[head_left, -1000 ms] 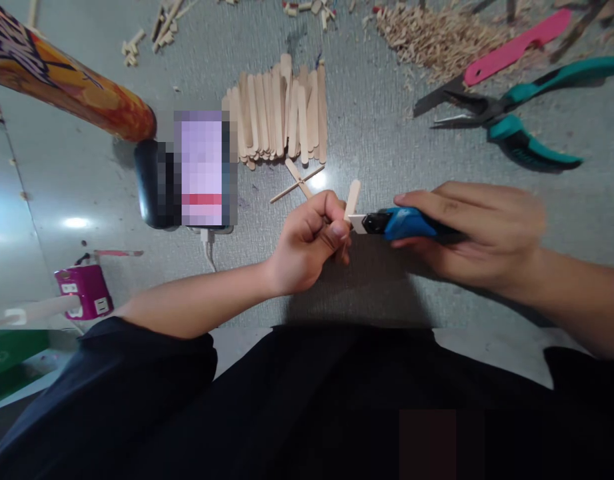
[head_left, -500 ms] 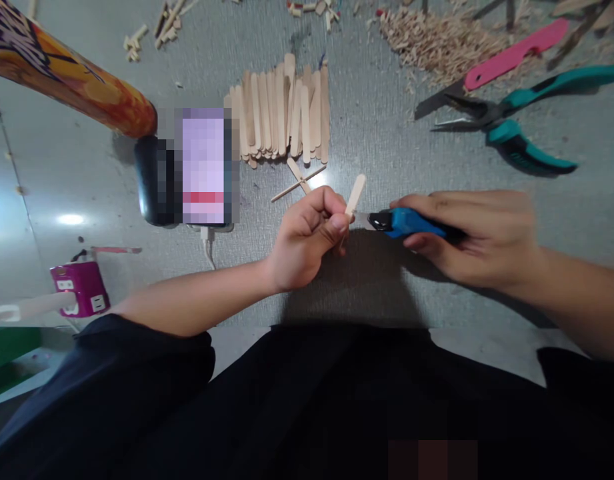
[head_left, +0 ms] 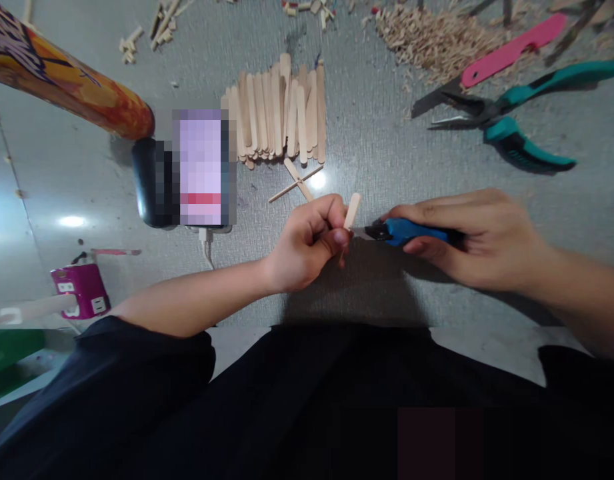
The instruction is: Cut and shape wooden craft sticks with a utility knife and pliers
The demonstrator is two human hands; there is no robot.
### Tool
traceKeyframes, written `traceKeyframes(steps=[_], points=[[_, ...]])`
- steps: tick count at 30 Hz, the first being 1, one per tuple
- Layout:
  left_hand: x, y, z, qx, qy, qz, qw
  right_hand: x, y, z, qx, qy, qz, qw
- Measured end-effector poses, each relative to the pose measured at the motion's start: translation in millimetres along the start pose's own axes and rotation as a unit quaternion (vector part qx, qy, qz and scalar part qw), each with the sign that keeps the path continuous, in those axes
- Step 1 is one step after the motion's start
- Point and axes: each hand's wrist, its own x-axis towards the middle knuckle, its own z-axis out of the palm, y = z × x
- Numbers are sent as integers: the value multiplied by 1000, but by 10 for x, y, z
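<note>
Pinched in the fingers of my left hand (head_left: 309, 243) is a wooden craft stick (head_left: 353, 210), tilted, its upper end sticking out past the thumb. My right hand (head_left: 467, 233) is wrapped round a blue and black utility knife (head_left: 411, 231). The knife's blade points left, and its tip is at the stick beside my left thumb; whether it touches the wood I cannot tell. Just above my left hand, a craft stick and a thin strip of wood (head_left: 281, 193) lie crossed on the table. Behind them is a row of many craft sticks (head_left: 277, 113).
Teal pliers (head_left: 507, 117), a pink-handled saw (head_left: 511, 53) and a heap of wood shavings (head_left: 437, 37) lie at the upper right. At the left are a phone (head_left: 201, 167), a dark case (head_left: 149, 183), an orange snack tube (head_left: 87, 87) and a purple power socket (head_left: 81, 290).
The craft stick has shifted slightly downward, with less of its upper end showing. Both hands and the knife have dropped a little toward me.
</note>
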Motion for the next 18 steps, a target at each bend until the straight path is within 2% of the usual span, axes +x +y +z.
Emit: traceKeyframes(steps=[3,6,12,18], points=[[0,31,16,2,-4,6,1000,-12,-49,28,-15,-10,-21,1000],[-3,26,20,-4,1,14,1000,-10,-79,55,-51,23,-48,997],[-7,-9,20,-27,44,-27,998,-20,-62,71,-110,44,-43,992],[7,6,52,-34,64,-49,996,18,57,79,-195,113,-106,969]])
